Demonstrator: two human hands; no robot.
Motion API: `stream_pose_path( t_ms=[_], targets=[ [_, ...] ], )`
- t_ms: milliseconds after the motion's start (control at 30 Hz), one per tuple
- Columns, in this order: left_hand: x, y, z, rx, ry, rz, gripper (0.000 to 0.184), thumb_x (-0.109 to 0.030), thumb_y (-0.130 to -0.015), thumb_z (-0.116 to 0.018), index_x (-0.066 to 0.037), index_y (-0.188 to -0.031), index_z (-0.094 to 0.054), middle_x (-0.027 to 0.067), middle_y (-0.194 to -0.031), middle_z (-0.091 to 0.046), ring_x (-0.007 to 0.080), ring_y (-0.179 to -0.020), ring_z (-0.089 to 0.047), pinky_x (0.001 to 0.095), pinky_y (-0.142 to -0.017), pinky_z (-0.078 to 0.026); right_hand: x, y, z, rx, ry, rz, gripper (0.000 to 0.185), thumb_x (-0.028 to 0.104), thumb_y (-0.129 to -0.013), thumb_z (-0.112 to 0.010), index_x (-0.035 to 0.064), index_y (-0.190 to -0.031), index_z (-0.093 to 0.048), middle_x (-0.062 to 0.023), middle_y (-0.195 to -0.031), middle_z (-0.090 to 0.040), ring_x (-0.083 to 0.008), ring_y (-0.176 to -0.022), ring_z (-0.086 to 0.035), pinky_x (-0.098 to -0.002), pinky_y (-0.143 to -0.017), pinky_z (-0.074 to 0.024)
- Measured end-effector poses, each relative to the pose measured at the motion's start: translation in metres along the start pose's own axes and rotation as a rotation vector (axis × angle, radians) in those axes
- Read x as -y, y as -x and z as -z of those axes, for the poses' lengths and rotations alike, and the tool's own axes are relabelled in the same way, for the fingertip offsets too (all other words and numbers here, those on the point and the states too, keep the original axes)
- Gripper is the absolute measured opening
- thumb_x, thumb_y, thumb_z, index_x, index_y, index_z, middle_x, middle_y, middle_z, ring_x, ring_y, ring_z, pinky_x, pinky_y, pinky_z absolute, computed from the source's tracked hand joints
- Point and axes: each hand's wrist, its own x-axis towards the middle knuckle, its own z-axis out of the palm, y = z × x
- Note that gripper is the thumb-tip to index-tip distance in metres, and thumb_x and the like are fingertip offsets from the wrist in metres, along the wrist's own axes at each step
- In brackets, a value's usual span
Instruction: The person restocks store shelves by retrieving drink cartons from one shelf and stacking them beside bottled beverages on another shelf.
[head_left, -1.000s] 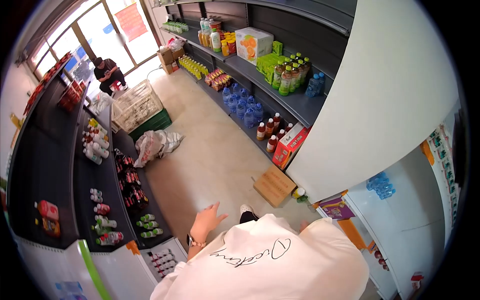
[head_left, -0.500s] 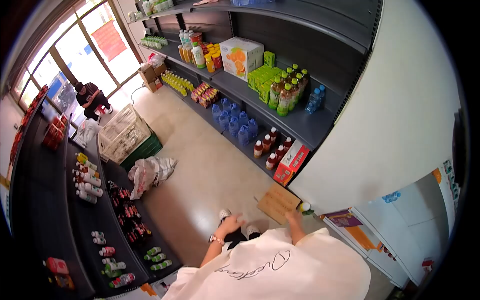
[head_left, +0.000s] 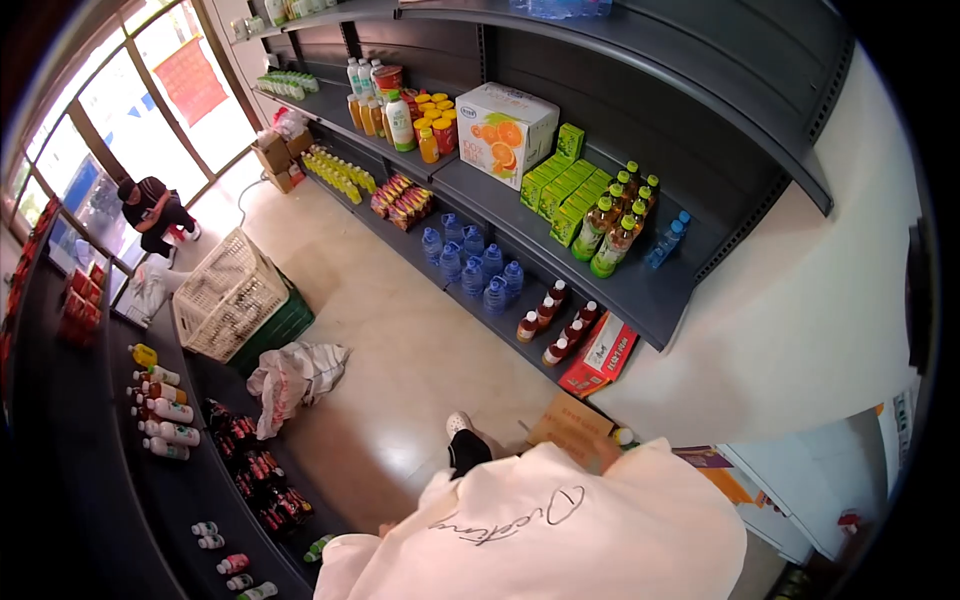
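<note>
My right hand [head_left: 606, 455] is at the near right edge of a brown cardboard box [head_left: 568, 424], apparently gripping it. My sleeve and motion blur hide most of its fingers. A bottle [head_left: 623, 437] with a pale top shows just past the box's right edge. Of my left hand [head_left: 387, 528], only a small bit of skin shows beside the white shirt [head_left: 560, 530], so its fingers cannot be made out. Close to the box, a red carton [head_left: 598, 357] and brown-red drink bottles [head_left: 556, 350] stand on the bottom shelf.
Shelving [head_left: 640, 290] on the right holds an orange-print carton [head_left: 503, 135], green cartons [head_left: 568, 190], tea bottles [head_left: 612, 235] and blue water bottles [head_left: 472, 262]. Left shelves [head_left: 150, 500] hold bottles. Crates [head_left: 240, 300] and a plastic sack [head_left: 298, 380] lie on the floor; a person [head_left: 158, 215] sits by the doors.
My view has shifted. My left hand has dropped back and is now mostly hidden by the shirt. My right hand stays at the cardboard box, more covered by the sleeve.
</note>
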Motion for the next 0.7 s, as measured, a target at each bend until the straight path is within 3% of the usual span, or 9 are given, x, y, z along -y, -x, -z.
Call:
stream_pose_path(
  t_ms=[167,267,333,400,433,500,600,700],
  targets=[
    [-0.055,-0.068,0.063,-0.193,-0.275,-0.484,0.033,-0.027,-0.085,-0.055,-0.001,-0.104,-0.061,0.0165,-0.092,-0.068,0.0289,-0.082,-0.066,0.0417,-0.070,-0.052,0.134,0.004,-0.020,-0.019,-0.025,0.143,0.054,0.048,-0.078,-0.052,0.0230,-0.126,-0.054,-0.0094,-0.138,-0.045,-0.0381,-0.131,-0.034,-0.0513,-0.102,-0.0301],
    [-0.148,-0.090,0.119,0.030,0.862,-0.097,0.031,-0.025,-0.085,-0.054,-0.001,-0.100,-0.064,0.0081,-0.080,-0.067,0.0173,-0.069,-0.062,0.0340,-0.059,-0.051,0.215,0.012,-0.023,-0.040,-0.035,0.264,0.053,0.048,-0.078,-0.052,0.0237,-0.124,-0.055,-0.0083,-0.138,-0.046,-0.0380,-0.131,-0.034,-0.0510,-0.102,-0.0305],
    [-0.200,-0.109,0.153,0.011,0.688,-0.384,0.035,-0.027,-0.085,-0.054,0.000,-0.104,-0.063,0.0105,-0.083,-0.068,0.0180,-0.072,-0.063,0.0329,-0.064,-0.051,0.255,0.026,-0.022,-0.051,-0.032,0.347,0.051,0.048,-0.077,-0.052,0.0242,-0.123,-0.056,-0.0075,-0.137,-0.047,-0.0379,-0.130,-0.034,-0.0508,-0.102,-0.0307],
    [-0.241,-0.136,0.175,-0.056,0.499,-0.626,0.040,-0.029,-0.086,-0.054,0.001,-0.112,-0.060,0.0131,-0.086,-0.068,0.0197,-0.075,-0.064,0.0318,-0.069,-0.051,0.278,0.072,-0.023,-0.350,-0.046,0.532,0.038,0.040,-0.078,-0.060,0.0219,-0.112,-0.062,-0.0052,-0.121,-0.059,-0.0331,-0.119,-0.047,-0.0507,-0.101,-0.0309],
    [-0.263,-0.129,0.191,-0.043,0.537,-0.676,0.039,-0.029,-0.087,-0.054,0.001,-0.112,-0.060,0.0142,-0.088,-0.068,0.0211,-0.079,-0.064,0.0320,-0.072,-0.051,0.280,0.078,-0.026,-0.349,-0.056,0.520,0.038,0.040,-0.078,-0.060,0.0219,-0.112,-0.062,-0.0052,-0.121,-0.059,-0.0331,-0.119,-0.047,-0.0507,-0.101,-0.0309],
    [-0.303,-0.106,0.215,-0.033,0.560,-0.739,0.039,-0.029,-0.088,-0.054,0.001,-0.113,-0.060,0.0153,-0.091,-0.068,0.0224,-0.082,-0.065,0.0322,-0.075,-0.050,0.291,0.084,-0.034,-0.600,-0.042,0.776,0.031,0.029,-0.076,-0.062,0.0192,-0.106,-0.061,-0.0062,-0.118,-0.056,-0.0331,-0.120,-0.039,-0.0496,-0.101,-0.0281],
    [-0.345,-0.089,0.234,-0.006,0.541,-0.862,0.038,-0.028,-0.088,-0.055,-0.001,-0.115,-0.059,0.0174,-0.096,-0.068,0.0267,-0.090,-0.065,0.0337,-0.079,-0.050,0.297,0.094,-0.031,-0.655,-0.080,0.846,0.028,0.025,-0.077,-0.063,0.0174,-0.103,-0.060,-0.0056,-0.115,-0.056,-0.0314,-0.121,-0.038,-0.0499,-0.101,-0.0263],
    [-0.378,-0.078,0.235,0.089,0.258,-0.841,0.042,-0.031,-0.088,-0.055,-0.001,-0.118,-0.058,0.0211,-0.106,-0.065,0.0327,-0.102,-0.061,0.0373,-0.089,-0.046,0.306,0.105,-0.008,-0.658,-0.123,0.907,0.029,0.022,-0.076,-0.064,0.0150,-0.104,-0.060,-0.0066,-0.114,-0.056,-0.0316,-0.117,-0.042,-0.0479,-0.099,-0.0305]
  ],
)
